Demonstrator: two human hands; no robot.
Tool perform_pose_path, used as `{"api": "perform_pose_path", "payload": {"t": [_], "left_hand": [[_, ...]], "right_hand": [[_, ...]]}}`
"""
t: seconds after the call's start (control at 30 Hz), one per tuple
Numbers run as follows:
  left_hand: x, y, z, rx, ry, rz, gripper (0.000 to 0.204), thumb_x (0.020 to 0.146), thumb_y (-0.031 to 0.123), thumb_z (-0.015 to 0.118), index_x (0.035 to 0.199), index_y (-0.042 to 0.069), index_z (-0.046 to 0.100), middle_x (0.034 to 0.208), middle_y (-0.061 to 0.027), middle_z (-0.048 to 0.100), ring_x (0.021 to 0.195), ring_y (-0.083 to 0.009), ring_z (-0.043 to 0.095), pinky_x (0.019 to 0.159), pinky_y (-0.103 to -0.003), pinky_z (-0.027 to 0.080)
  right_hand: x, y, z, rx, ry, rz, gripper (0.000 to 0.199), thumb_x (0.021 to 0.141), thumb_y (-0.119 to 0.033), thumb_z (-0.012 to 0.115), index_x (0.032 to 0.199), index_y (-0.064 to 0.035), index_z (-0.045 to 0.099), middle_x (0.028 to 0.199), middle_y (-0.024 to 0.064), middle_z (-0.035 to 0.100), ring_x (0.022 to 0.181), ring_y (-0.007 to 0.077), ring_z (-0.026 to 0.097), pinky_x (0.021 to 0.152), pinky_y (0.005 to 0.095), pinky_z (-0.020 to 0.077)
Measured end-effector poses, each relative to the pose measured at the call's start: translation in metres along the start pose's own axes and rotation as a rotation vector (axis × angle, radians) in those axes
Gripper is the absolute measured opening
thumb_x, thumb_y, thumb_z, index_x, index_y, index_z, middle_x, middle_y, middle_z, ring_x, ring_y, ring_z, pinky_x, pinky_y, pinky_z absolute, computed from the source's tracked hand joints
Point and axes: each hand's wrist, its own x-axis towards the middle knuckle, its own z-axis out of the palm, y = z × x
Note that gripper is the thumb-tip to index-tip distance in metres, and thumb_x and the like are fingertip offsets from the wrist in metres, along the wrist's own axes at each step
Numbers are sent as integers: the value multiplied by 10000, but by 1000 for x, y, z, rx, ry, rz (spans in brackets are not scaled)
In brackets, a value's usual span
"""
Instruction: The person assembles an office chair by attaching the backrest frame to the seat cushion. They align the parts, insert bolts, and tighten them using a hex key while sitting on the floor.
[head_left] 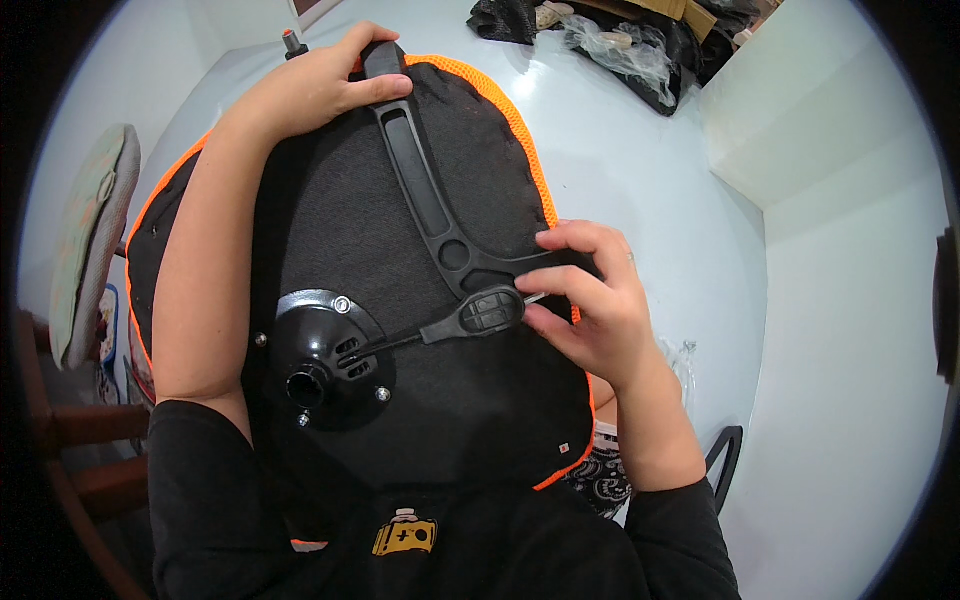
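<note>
1. Seat base (480, 180), black fabric underside up with orange mesh edge, lies across the person's lap against the white table (640, 170).
2. Armrest bracket (425, 190), black plastic, lies on the seat, running far to near; whether it is fastened I cannot tell.
3. Round mounting plate (325, 355), near left, shows screws already in.
4. Left hand (320, 85) clasps the bracket's far end.
5. Right hand (590, 300) pinches the lever handle (485, 312) by the bracket's near end.

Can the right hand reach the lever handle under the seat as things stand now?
Probably yes. The right hand already has its fingers on the lever handle, and nothing lies between them on the black seat underside.
</note>
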Motion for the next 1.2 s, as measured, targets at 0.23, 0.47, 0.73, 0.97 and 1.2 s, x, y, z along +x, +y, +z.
{"api": "perform_pose_path", "payload": {"t": [0.23,0.47,0.73,0.97,1.2], "left_hand": [[2,-8,0,-24,-15,-25,734,759,657,600,1292,165,488,1072,-198,631,1007,-332,628,876,-376,473],[5,-11,0,-2,6,11,729,766,657,592,1296,169,482,1064,-199,632,1001,-334,629,873,-381,473],[1,-13,0,11,14,-27,707,775,642,587,1303,189,468,1058,-186,632,993,-324,625,877,-390,467],[1,-10,0,-13,3,-41,717,760,655,588,1301,199,476,1032,-180,640,971,-325,633,865,-396,475],[2,-8,-4,-36,-43,-27,713,754,683,573,1297,229,489,1057,-181,639,988,-324,638,856,-406,491]], "right_hand": [[13,0,13,71,70,91,268,695,-75,720,952,-138,674,1029,53,595,935,239,584,831,370,430],[20,-1,12,90,77,155,177,753,-59,628,922,-98,661,1024,90,594,927,273,584,794,372,453],[-10,10,-6,6,155,241,250,767,-20,599,1007,-59,660,1021,125,577,934,277,587,787,355,477],[-48,-3,-5,-125,164,208,317,705,48,698,983,-106,696,990,80,582,897,243,573,772,328,468],[-49,-5,-12,-151,109,101,262,650,-38,771,881,-140,700,900,12,567,858,191,574,850,434,420]]}}
